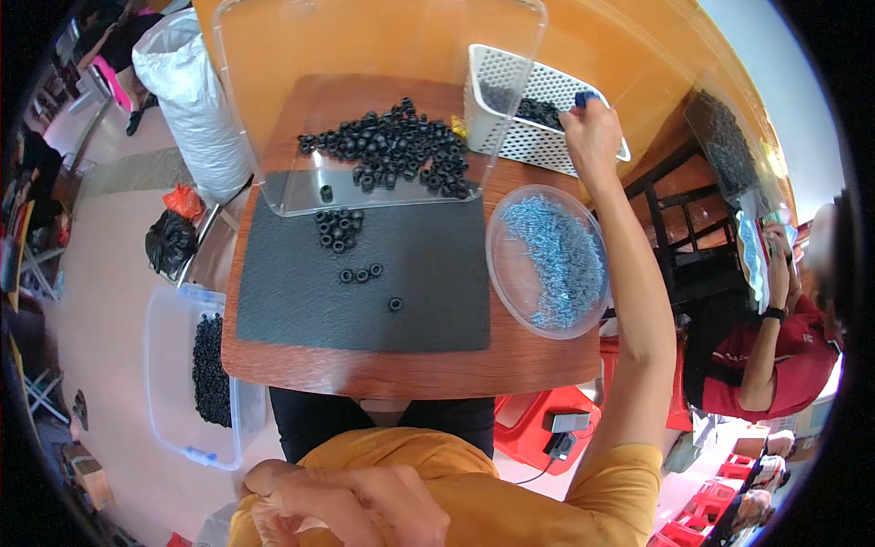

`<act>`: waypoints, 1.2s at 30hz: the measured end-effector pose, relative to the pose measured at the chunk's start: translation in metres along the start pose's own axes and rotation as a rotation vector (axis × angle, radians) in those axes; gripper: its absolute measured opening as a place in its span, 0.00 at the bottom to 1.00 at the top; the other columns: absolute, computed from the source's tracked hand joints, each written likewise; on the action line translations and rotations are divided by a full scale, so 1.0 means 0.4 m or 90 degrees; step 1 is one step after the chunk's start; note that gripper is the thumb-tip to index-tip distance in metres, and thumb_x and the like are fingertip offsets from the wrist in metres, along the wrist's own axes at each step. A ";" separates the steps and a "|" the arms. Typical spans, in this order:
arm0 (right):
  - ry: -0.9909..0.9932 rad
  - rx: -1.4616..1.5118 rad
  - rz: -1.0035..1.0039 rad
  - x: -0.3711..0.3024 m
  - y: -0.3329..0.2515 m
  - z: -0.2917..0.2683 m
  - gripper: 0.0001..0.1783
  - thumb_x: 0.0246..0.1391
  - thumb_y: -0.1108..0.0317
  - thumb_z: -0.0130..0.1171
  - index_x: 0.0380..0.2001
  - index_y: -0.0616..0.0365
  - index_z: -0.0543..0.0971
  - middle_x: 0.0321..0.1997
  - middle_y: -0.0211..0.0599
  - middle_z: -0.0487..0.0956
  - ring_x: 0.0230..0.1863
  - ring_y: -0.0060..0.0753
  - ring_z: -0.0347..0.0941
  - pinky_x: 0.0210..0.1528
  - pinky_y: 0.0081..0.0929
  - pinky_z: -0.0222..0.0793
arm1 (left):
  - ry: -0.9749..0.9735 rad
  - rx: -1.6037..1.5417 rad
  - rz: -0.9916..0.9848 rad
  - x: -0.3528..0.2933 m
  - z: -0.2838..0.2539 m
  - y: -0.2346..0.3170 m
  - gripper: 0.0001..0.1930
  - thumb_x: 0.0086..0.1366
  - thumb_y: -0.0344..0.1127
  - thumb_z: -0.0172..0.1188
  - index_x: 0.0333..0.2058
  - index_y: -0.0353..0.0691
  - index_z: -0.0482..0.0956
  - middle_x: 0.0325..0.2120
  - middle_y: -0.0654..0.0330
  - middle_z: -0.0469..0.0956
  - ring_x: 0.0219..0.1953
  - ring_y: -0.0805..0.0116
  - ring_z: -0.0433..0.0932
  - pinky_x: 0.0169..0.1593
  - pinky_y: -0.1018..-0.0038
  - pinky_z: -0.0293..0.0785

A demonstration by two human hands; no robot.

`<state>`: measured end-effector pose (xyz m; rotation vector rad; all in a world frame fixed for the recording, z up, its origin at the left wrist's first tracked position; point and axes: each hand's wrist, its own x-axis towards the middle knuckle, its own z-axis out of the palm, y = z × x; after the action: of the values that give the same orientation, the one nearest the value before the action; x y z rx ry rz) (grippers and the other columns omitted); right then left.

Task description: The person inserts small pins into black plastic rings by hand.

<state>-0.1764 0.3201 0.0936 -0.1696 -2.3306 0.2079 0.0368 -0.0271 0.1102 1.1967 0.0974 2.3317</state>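
My right hand [594,137] reaches over the right end of a white perforated basket [519,137], its fingers closed on a small dark blue object [586,98] whose kind I cannot make out. Black pieces [540,113] lie inside that basket. Close in front of my chest, my left hand [365,501] is loosely bent, its fingers apart and nothing visible in them. On the dark grey mat [365,310] sit several black ring-shaped pieces [338,228], a row of three rings [362,273] and a single ring [395,304].
A clear plastic bin [239,118] tips over a heap of black rings [401,146]. Right of the mat stands a round tub [538,314] of small blue pieces. A lidless box [173,383] of black pieces is at the lower left. A person in red [775,365] works at right.
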 end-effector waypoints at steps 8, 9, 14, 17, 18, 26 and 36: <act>-0.134 0.289 -0.203 -0.317 -0.225 -0.135 0.08 0.40 0.77 0.60 0.28 0.62 0.76 0.21 0.44 0.72 0.25 0.45 0.68 0.26 0.36 0.63 | -0.087 0.662 -0.100 -0.090 -0.041 0.055 0.17 0.58 0.43 0.60 0.39 0.34 0.76 0.39 0.50 0.76 0.39 0.52 0.75 0.42 0.63 0.72; -0.139 0.294 -0.205 -0.339 -0.239 -0.143 0.08 0.40 0.77 0.60 0.28 0.62 0.76 0.21 0.44 0.72 0.25 0.45 0.68 0.26 0.36 0.63 | -0.064 0.983 -0.125 -0.092 -0.053 0.048 0.20 0.54 0.44 0.62 0.38 0.34 0.75 0.39 0.50 0.74 0.39 0.53 0.74 0.40 0.62 0.71; -0.210 0.513 -0.068 -0.364 -0.303 -0.211 0.08 0.38 0.81 0.61 0.26 0.64 0.78 0.23 0.38 0.76 0.24 0.32 0.69 0.26 0.25 0.64 | -0.090 1.361 -0.149 -0.118 -0.237 -0.012 0.17 0.45 0.32 0.61 0.36 0.33 0.75 0.43 0.50 0.73 0.45 0.52 0.71 0.44 0.58 0.69; -0.244 0.683 0.055 -0.342 -0.359 -0.299 0.10 0.36 0.82 0.60 0.28 0.64 0.79 0.26 0.36 0.78 0.25 0.27 0.70 0.27 0.20 0.64 | -0.178 1.469 -0.166 -0.129 -0.304 0.003 0.16 0.46 0.30 0.56 0.36 0.32 0.74 0.43 0.49 0.72 0.47 0.52 0.69 0.47 0.57 0.67; -0.266 0.737 0.070 -0.333 -0.374 -0.330 0.12 0.35 0.83 0.60 0.29 0.65 0.79 0.27 0.36 0.79 0.25 0.25 0.70 0.28 0.18 0.64 | -0.205 1.490 -0.183 -0.131 -0.318 0.009 0.15 0.46 0.30 0.54 0.35 0.31 0.74 0.43 0.48 0.72 0.48 0.52 0.68 0.49 0.56 0.66; -0.417 0.910 -0.028 -0.284 -0.408 -0.454 0.06 0.48 0.71 0.52 0.28 0.60 0.76 0.34 0.35 0.70 0.35 0.24 0.63 0.38 0.19 0.60 | -0.176 1.490 -0.135 -0.110 -0.343 0.062 0.09 0.43 0.27 0.60 0.26 0.33 0.75 0.40 0.49 0.75 0.46 0.53 0.72 0.46 0.58 0.68; -0.694 1.257 -0.095 -0.213 -0.395 -0.522 0.08 0.53 0.63 0.56 0.34 0.49 0.81 0.45 0.32 0.67 0.45 0.26 0.61 0.48 0.24 0.60 | 0.100 1.532 -0.143 -0.046 -0.485 0.202 0.10 0.50 0.20 0.55 0.32 0.37 0.78 0.32 0.58 0.78 0.34 0.58 0.73 0.39 0.67 0.70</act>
<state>0.0238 0.1705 0.2092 1.3080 -1.7734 2.7159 -0.1381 -0.0737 0.0018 1.2723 3.2537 1.0281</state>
